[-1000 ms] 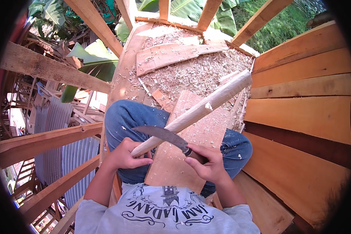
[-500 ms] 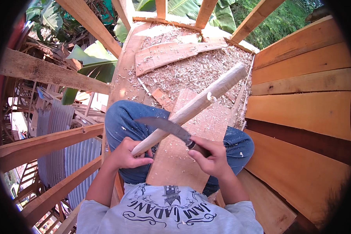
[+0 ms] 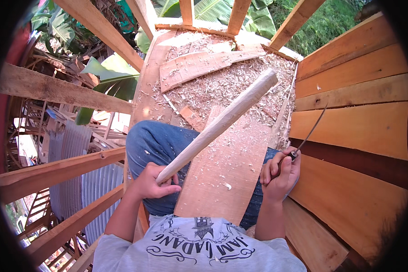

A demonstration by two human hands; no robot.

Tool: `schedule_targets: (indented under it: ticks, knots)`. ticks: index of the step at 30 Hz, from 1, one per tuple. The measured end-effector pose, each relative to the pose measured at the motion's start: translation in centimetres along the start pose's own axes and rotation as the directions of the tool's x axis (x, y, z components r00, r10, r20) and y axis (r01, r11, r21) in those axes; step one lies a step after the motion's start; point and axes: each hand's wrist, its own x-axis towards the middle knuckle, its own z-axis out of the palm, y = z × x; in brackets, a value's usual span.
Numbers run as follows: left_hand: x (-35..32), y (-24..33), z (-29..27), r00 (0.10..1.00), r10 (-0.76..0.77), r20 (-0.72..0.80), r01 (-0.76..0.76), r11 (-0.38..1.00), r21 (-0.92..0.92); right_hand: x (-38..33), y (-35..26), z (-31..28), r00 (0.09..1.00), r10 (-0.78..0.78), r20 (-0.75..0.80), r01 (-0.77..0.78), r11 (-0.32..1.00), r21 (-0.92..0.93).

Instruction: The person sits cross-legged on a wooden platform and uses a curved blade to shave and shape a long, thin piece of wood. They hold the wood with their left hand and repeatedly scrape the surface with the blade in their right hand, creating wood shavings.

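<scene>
A pale, whittled wooden stick [image 3: 222,121] slants up and away to the right across my lap. Its near end is gripped in my left hand [image 3: 155,182], close to my left knee. My right hand [image 3: 282,173] is wrapped round the handle of a knife [image 3: 311,130] out at the right, beside my right knee. The knife's blade points up and away, apart from the stick. Between my legs lies a flat plank [image 3: 226,170], dotted with shavings, and the stick passes over it.
Wood shavings [image 3: 231,97] cover the floor ahead, where a curved board [image 3: 204,68] and a small wood block [image 3: 191,118] lie. A plank wall [image 3: 349,122] closes the right side. Wooden rails [image 3: 63,88] run along the left, with corrugated sheets [image 3: 102,190] beyond.
My right hand has swung the knife off the stick, out to the right, and turned its blade upward. A curled shaving has left the stick. My left hand keeps its hold.
</scene>
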Motion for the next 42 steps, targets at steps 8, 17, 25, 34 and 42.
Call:
schedule_targets:
  ticks: [8,17,25,34,42]
  knots:
    - [0.1,0.6,0.8,0.993,0.07,-0.091,-0.067,0.997,0.045,-0.6,1.4,2.3,0.879,0.004,0.477,0.392,0.563,-0.727]
    - [-0.2,0.8,0.9,0.994,0.069,-0.083,-0.057,0.989,0.137,1.6,1.3,3.3,0.885,-0.052,0.463,0.464,0.174,-0.868]
    - [-0.4,0.7,0.7,0.996,0.06,-0.067,-0.055,0.995,0.077,4.2,1.9,2.3,0.936,-0.241,0.258,0.313,0.229,-0.922]
    - [-0.4,-0.2,1.5,0.987,0.096,-0.132,-0.082,0.991,0.107,4.9,-2.4,1.3,0.968,-0.22,0.117,0.203,0.423,-0.883]
    - [-0.3,0.1,1.4,0.989,0.081,-0.128,-0.061,0.987,0.151,5.4,1.8,2.9,0.902,-0.245,0.356,0.383,0.071,-0.921]
